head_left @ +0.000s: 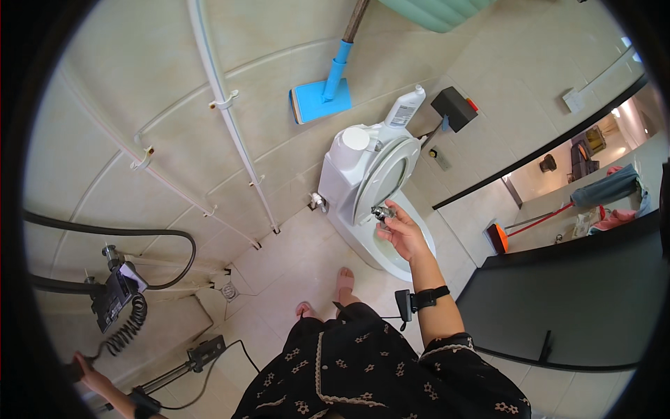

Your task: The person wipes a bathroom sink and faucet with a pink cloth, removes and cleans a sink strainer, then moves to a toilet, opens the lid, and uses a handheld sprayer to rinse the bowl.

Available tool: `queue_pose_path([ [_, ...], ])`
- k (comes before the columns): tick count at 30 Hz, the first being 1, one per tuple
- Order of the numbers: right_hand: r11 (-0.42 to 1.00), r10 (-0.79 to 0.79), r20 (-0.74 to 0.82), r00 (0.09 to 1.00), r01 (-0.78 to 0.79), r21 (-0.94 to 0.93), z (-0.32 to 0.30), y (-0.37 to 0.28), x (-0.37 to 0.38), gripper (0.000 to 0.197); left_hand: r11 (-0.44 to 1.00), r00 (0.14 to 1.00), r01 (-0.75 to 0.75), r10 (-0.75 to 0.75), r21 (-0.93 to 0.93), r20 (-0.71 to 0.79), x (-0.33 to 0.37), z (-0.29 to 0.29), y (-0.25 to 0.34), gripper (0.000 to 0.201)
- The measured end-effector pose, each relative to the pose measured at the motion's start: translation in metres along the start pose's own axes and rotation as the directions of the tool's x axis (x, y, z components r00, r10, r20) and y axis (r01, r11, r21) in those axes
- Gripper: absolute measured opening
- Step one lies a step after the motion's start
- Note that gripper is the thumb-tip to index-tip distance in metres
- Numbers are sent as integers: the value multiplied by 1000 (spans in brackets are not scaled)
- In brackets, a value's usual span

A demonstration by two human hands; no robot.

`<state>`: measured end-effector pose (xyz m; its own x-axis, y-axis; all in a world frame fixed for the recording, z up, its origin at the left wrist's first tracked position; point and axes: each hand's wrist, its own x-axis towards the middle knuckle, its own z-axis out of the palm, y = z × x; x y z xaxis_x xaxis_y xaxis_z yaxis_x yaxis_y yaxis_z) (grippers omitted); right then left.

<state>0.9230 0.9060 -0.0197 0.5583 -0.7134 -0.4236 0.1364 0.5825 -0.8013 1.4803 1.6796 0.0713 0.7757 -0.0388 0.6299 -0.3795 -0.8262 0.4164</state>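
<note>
Bidet sprayer head point(382, 211), the small chrome one, is pinched in my right hand point(403, 234), fingers curled round it, right over the open toilet bowl point(391, 257) with the seat point(386, 174) flipped up. So I'd say I'm at the rinse-the-bowl step. Next it probably wants the nozzle tilted down at the rim and a steady squeeze so nothing splashes back. My left hand point(89, 373) is way off low by the wall, gripping something dark; can't tell what.
</note>
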Motion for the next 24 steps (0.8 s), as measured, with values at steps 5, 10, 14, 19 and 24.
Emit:
queue_pose_path([
  [5, 979, -168, 143, 975, 183, -93, -23, -26, 21, 60, 714, 779, 501, -127, -488, 614, -151, 45, 197, 17],
  [10, 818, -159, 300, 941, 295, -493, -18, -69, 49, 63, 632, 367, 703, 70, -326, 927, -229, 101, 370, 39],
  [14, 281, -285, 477, 832, 548, -788, -22, -106, 64, 60, 785, 79, 577, 218, -223, 973, -267, 176, 502, 40],
  [19, 268, -274, 479, 834, 544, -795, -50, -131, 88, 59, 892, -45, 318, 352, -320, 935, -300, 223, 644, 35],
  [24, 513, -349, 239, 906, 398, -761, -96, -142, 159, 56, 900, 127, 191, 374, -393, 919, -317, 234, 702, 34],
])
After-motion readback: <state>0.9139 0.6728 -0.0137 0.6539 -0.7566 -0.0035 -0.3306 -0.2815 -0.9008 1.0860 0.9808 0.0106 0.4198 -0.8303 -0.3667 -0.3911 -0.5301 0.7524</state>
